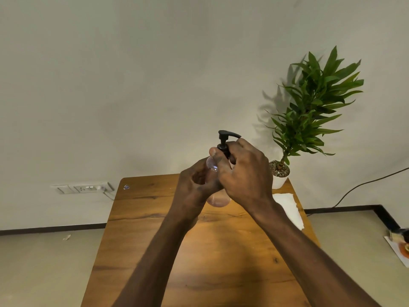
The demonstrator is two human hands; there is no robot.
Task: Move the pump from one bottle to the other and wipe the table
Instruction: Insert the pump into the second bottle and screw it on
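Above the wooden table I hold a clear bottle upright, its rounded base showing below my fingers. My left hand is wrapped around the bottle's body. A black pump stands at the bottle's neck, spout pointing right. My right hand grips the pump's collar with thumb and fingers. The neck joint is hidden by my fingers. No second bottle is in view.
A white cloth or paper towel lies at the table's far right edge. A potted plant in a white pot stands at the far right corner. A wall socket and cable are at left, items on the floor at right.
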